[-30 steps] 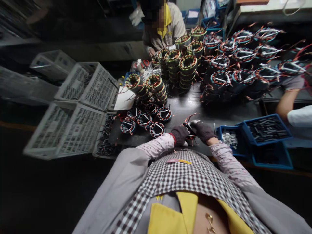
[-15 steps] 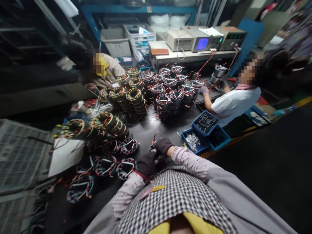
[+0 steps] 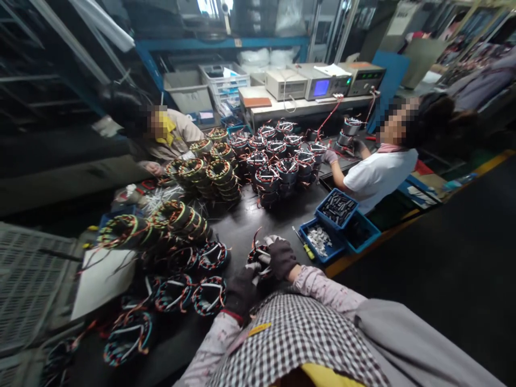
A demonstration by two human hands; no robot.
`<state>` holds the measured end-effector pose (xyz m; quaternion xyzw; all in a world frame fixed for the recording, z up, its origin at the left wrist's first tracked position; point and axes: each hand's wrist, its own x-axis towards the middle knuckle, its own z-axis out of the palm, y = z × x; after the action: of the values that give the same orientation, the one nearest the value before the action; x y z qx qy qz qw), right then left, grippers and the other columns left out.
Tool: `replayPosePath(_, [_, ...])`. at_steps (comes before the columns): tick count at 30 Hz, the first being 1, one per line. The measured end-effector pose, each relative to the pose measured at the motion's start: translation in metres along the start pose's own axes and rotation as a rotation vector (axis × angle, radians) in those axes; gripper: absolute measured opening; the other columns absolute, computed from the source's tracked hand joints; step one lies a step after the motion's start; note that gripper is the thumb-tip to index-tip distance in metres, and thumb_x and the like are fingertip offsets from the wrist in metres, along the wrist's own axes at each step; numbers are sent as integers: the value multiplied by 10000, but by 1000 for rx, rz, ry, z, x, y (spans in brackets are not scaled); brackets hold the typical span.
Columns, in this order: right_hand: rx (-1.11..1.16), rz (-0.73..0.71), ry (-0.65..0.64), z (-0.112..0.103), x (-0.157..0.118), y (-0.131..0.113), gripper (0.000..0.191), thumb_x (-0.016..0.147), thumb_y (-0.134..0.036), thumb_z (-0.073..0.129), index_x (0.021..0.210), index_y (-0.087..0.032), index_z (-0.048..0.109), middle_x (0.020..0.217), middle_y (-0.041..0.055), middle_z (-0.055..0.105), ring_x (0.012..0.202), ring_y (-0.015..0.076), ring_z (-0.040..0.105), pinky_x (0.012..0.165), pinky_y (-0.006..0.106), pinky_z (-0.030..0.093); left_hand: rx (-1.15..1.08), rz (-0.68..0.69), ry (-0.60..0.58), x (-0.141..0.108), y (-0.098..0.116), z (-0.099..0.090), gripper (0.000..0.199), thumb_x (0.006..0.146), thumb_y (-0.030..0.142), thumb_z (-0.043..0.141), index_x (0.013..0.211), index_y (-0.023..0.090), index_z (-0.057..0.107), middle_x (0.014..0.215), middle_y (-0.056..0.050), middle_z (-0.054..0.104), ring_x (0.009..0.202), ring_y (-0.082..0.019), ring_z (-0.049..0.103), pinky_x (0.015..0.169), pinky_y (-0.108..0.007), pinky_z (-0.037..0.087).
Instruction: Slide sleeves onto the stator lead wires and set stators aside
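A wire-wound motor stator (image 3: pixel 258 255) rests on the dark table close in front of me, with a reddish lead sticking up from its far edge. At its near left side, my left hand (image 3: pixel 242 290) in a dark glove with pale fingertips closes on the rim. My right hand (image 3: pixel 282 256), gloved the same way, has its fingers bent over the right side of that ring. Parts of both grips are hidden or blurred. Left of my hands lie several more stators (image 3: pixel 209 295) with white sleeves across them.
Stacks of stators (image 3: pixel 267 185) fill the table's middle. Blue bins (image 3: pixel 336 207) hold small black and white pieces, beside a yellow-handled screwdriver (image 3: pixel 308 251). Co-workers sit at left (image 3: pixel 181 126) and right (image 3: pixel 379 169). Test instruments (image 3: pixel 322 83) stand on a shelf behind.
My view has tilted, so the scene sits differently in the frame. My right hand's pale fingertips and more of the stator's ring now show. A co-worker's hand at left has shifted slightly.
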<state>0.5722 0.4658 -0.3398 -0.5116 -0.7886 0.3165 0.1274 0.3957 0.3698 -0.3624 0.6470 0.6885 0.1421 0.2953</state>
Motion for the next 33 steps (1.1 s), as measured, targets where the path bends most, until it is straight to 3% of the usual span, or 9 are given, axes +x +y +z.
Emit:
replayPosePath(2, [-233, 42, -60, 5, 5, 0, 387, 992, -578, 662, 1217, -285, 777, 1292, 107, 806, 1145, 344, 698, 941, 429, 496, 42, -11, 76, -2, 2, 3, 384, 1000, 203, 583, 1320, 216, 795, 1380, -126, 806, 1305, -316, 766, 1170, -477, 587])
replayPosePath(5, [-387, -91, -125, 13, 16, -12, 442, 1073, -515, 501, 1328, -284, 778, 1347, 108, 798, 1174, 335, 704, 926, 420, 478, 145, -23, 87, -1, 5, 5, 434, 993, 212, 621, 1396, 187, 779, 1399, -146, 795, 1321, -333, 760, 1181, -460, 587])
replayPosePath(10, [-367, -225, -157, 17, 18, -26, 403, 1011, -535, 584, 1240, -298, 816, 1289, 76, 827, 1159, 309, 716, 904, 392, 469, 217, -32, -17, 0, 8, 2, 388, 986, 226, 639, 1317, 265, 838, 1347, -110, 823, 1305, -350, 771, 1155, -451, 610])
replayPosePath(17, [-291, -151, -164, 4, 27, -18, 284, 1050, -421, 624, 1139, -266, 844, 1168, 80, 857, 1037, 262, 753, 843, 336, 464, 95, -39, -59, -5, 9, -2, 396, 990, 274, 658, 1346, 299, 830, 1382, -48, 817, 1343, -329, 748, 1201, -457, 562])
replayPosePath(22, [-259, -129, -211, -8, 32, -17, 308, 1103, -319, 568, 1234, -205, 822, 1201, 107, 844, 1023, 237, 747, 850, 301, 473, 17, 10, -58, -4, 16, -7, 366, 1035, 306, 651, 1366, 279, 807, 1419, -41, 802, 1360, -291, 735, 1172, -410, 563])
replayPosePath(26, [-273, -135, -271, -2, 24, -25, 318, 1019, -333, 707, 1265, -151, 793, 1215, 189, 810, 1064, 297, 735, 899, 342, 487, 48, 37, -107, -4, 25, -10, 365, 1047, 283, 685, 1383, 192, 792, 1379, -135, 803, 1289, -329, 756, 1121, -436, 576])
replayPosePath(29, [-294, -127, -295, 7, 20, -22, 343, 1063, -300, 615, 1303, -119, 779, 1267, 234, 777, 1122, 327, 721, 955, 389, 498, 22, 27, -130, -4, 23, -9, 363, 1060, 294, 694, 1397, 195, 787, 1410, -120, 790, 1312, -299, 739, 1167, -416, 553])
replayPosePath(33, [-101, -46, -184, 17, 27, 1, 342, 1098, -294, 531, 1248, -165, 810, 1248, 190, 796, 1105, 288, 722, 966, 383, 528, -13, -3, -106, -5, 16, -4, 369, 1070, 384, 697, 1391, 228, 792, 1337, -82, 818, 1246, -264, 756, 1138, -388, 566])
